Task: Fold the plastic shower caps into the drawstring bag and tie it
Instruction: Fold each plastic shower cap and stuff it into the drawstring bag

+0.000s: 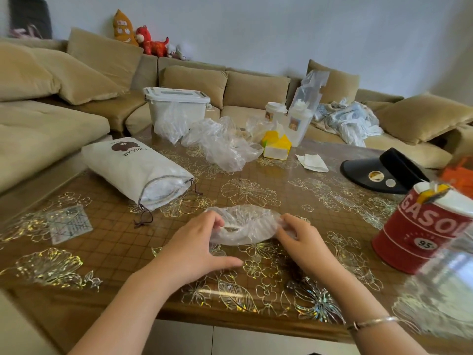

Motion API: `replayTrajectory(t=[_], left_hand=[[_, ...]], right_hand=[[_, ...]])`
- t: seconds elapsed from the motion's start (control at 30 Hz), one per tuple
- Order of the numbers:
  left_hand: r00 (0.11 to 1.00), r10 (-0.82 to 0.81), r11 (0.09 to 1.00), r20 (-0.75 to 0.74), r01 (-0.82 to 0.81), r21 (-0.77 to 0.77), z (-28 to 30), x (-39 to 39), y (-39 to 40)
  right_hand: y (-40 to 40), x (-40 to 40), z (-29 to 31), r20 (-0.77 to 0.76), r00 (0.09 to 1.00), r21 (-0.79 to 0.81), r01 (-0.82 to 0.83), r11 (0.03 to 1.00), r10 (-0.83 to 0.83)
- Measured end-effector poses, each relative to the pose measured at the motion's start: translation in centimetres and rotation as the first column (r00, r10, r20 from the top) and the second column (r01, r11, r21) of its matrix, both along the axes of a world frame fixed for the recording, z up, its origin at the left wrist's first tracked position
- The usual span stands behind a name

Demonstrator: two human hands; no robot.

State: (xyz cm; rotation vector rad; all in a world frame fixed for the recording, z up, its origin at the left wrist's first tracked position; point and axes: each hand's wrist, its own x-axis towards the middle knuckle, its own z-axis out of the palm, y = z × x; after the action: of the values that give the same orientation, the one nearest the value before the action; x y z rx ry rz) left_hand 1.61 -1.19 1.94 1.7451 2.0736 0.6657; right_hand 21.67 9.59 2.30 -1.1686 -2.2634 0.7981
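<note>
A clear plastic shower cap lies flattened on the table in front of me. My left hand pinches its left end and my right hand pinches its right end. A white drawstring bag with a brown bear print lies to the left, its mouth open toward me and its dark cords trailing on the table. Clear plastic shows inside the mouth. A heap of several loose shower caps sits farther back.
A brown table with gold flower print carries a red "GASOL" tin at right, a black visor, a tissue, a yellow box, a white lidded bin and cups. A beige sofa wraps behind.
</note>
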Motion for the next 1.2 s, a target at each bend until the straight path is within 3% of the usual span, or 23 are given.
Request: replayTrajectory(t=[0.07,0.17,0.3,0.37,0.5,0.6,0.8,1.03,1.13,1.2], left_hand=[[0.999,0.031,0.993,-0.038,-0.026,0.113,-0.5,0.0,0.3],[0.988,0.131,0.968,0.078,-0.145,0.205,-0.6,-0.3,1.1],[0.941,0.222,0.946,0.256,-0.272,0.178,-0.6,-0.9,1.9],[0.926,0.268,0.938,0.268,-0.314,0.146,-0.6,-0.8,2.2],[0.889,0.418,0.884,0.185,-0.445,0.145,-1.1,-0.4,2.6],[0.845,0.535,0.825,-0.017,-0.517,0.229,-1.2,0.0,2.8],[0.776,0.579,0.812,-0.251,-0.519,0.268,-1.5,0.1,3.5],[0.700,0.609,0.792,-0.373,-0.566,0.228,-1.3,-0.5,3.5],[0.702,0.602,0.798,-0.381,-0.555,0.236,-1.4,-0.6,3.2],[0.732,0.569,0.822,-0.375,-0.517,0.238,-1.5,-0.8,3.0]], right_hand=[[0.2,-0.2,0.1,-0.053,0.997,-0.106,0.043,0.993,-0.049],[0.4,-0.3,0.3,-0.111,0.986,-0.198,0.104,0.975,-0.128],[1.1,-0.7,0.2,-0.104,0.980,-0.213,0.146,0.966,-0.170],[1.6,-1.1,0.0,-0.103,0.976,-0.206,0.169,0.964,-0.193],[2.4,-2.2,-0.8,-0.016,0.967,-0.105,0.250,0.963,-0.253],[2.3,-3.0,-1.1,0.140,0.942,0.029,0.304,0.952,-0.305],[1.8,-4.0,-1.5,0.353,0.868,0.284,0.256,0.924,-0.349],[1.6,-3.5,-1.1,0.399,0.847,0.326,0.228,0.918,-0.352],[1.7,-3.2,-1.3,0.440,0.828,0.325,0.215,0.921,-0.348],[1.9,-3.0,-1.3,0.387,0.877,0.249,0.196,0.948,-0.283]])
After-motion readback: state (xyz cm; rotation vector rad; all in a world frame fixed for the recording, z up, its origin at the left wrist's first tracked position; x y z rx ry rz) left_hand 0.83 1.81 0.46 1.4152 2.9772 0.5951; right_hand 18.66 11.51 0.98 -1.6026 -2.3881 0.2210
